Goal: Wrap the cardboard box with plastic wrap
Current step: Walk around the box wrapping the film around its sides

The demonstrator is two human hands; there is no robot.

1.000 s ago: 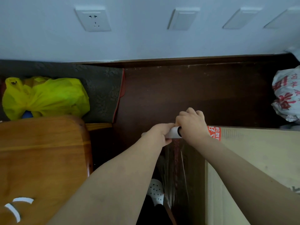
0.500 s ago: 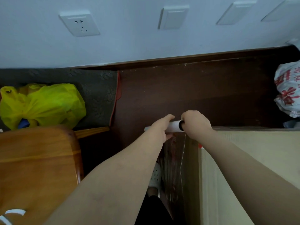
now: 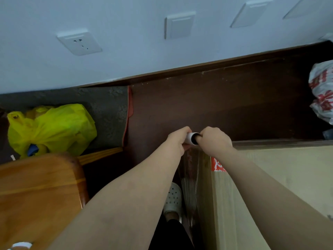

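Note:
A large tan cardboard box (image 3: pixel 281 177) with a red label at its near-left corner fills the lower right. A white plastic wrap roll (image 3: pixel 192 138) is held level just past the box's left corner. My left hand (image 3: pixel 177 141) grips the roll's left end. My right hand (image 3: pixel 215 141) curls at its right end, with a finger in the dark core. A clear sheet of plastic wrap (image 3: pixel 191 181) hangs down from the roll along the box's left side.
A wooden chair seat (image 3: pixel 36 192) sits at lower left, with a yellow plastic bag (image 3: pixel 52 127) behind it on a dark mat. A white and red bag (image 3: pixel 322 94) lies at far right. The wall with a socket (image 3: pixel 79 42) is ahead. My white shoe (image 3: pixel 173 199) stands below.
The view has tilted and shifted. Both hands with the roll have stayed at the box's left corner, and the red label has come back into sight beneath my right wrist.

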